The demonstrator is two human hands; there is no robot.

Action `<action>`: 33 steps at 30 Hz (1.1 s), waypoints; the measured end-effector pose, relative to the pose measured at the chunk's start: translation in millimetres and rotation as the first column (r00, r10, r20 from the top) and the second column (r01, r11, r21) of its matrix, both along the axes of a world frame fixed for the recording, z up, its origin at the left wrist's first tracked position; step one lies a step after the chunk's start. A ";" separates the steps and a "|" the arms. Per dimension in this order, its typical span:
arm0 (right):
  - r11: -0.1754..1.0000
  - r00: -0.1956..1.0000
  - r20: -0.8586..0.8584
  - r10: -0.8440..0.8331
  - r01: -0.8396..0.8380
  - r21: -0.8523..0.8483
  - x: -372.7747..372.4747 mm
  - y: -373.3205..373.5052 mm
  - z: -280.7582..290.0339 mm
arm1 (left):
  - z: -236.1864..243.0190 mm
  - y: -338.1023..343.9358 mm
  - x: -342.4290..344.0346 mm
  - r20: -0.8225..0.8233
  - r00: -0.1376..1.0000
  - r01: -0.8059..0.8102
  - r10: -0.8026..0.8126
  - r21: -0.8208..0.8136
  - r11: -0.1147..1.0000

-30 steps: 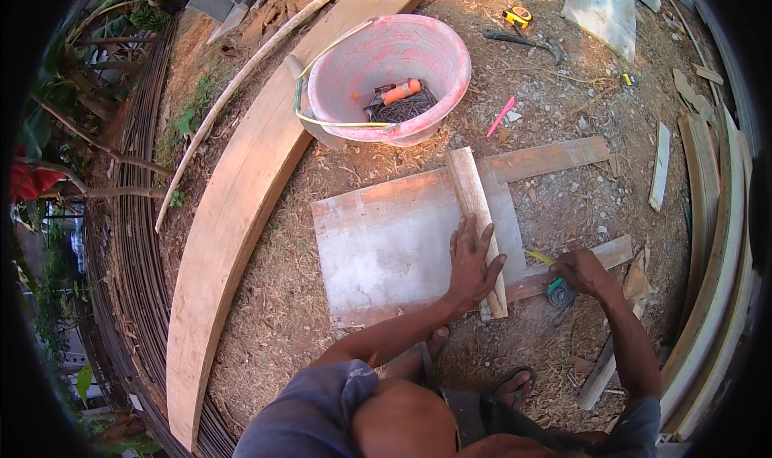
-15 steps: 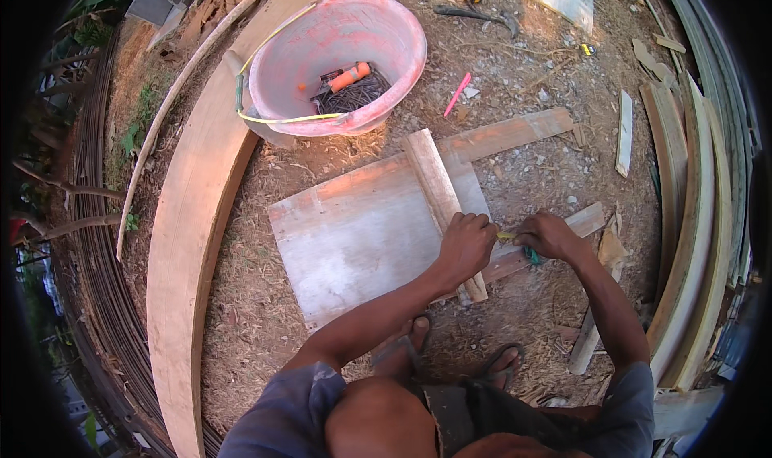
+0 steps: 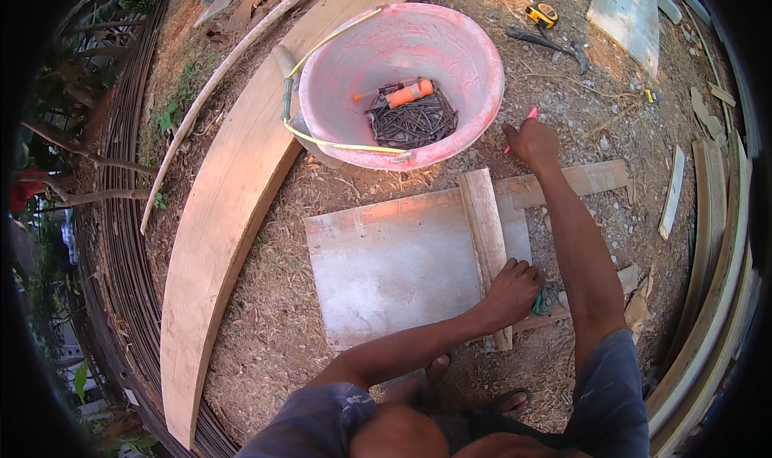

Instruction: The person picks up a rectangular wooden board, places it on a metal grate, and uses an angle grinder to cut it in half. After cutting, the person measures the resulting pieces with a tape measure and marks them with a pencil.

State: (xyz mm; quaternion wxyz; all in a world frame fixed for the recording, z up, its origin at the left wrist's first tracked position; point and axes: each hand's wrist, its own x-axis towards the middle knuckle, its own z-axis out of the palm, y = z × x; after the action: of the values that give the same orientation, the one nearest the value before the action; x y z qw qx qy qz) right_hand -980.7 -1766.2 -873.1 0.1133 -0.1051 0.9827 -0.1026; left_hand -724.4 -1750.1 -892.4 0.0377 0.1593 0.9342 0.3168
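My left hand (image 3: 515, 293) rests closed at the near part of a narrow wooden strip (image 3: 485, 237). Its fingers are curled, and what they hold, if anything, is hidden. Close by its fingertips is a small green thing (image 3: 538, 303), too small to name. The strip lies across a pale, whitish board (image 3: 394, 273) on the ground. Farther off, my right hand (image 3: 534, 144) is closed on a slim pink marker (image 3: 531, 114), which shows on both sides of the hand. A wooden slat (image 3: 583, 182) passes just under my right wrist.
A pinkish tub (image 3: 482, 80) with nails (image 3: 414, 124) and an orange-handled tool (image 3: 410, 94) stands beyond the board. A long plank (image 3: 217, 209) runs along the left. A hammer (image 3: 547, 44) and a tape measure (image 3: 542, 14) lie at the far right; stacked boards (image 3: 724, 297) line the right side.
My right hand has left the spot beside my left hand, reached forward and taken hold of the pink marker. My left hand stays at the wooden strip. The whole view has shifted.
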 end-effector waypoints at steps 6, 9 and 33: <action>0.975 0.977 0.100 -0.188 0.198 -0.102 -14.1 0.8 -10.6 | 5.5 4.6 -1.1 0.007 1.000 0.002 -0.004 0.181 0.984; 0.970 0.974 0.091 -0.209 0.218 -0.106 -16.6 2.6 -14.1 | 7.7 7.7 -2.6 0.016 0.998 0.046 -0.053 0.277 0.960; 0.771 0.869 0.260 0.421 -0.191 -0.607 261.0 121.9 97.9 | 69.6 -92.5 85.4 0.748 0.662 -0.643 0.051 0.532 0.551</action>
State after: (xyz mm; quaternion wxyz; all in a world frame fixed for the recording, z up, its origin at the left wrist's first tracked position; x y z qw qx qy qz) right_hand -719.8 -1644.3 -775.2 0.2815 -0.2735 0.8351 -0.3855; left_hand -639.0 -1842.6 -822.9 0.2227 -0.1667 0.6420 0.7144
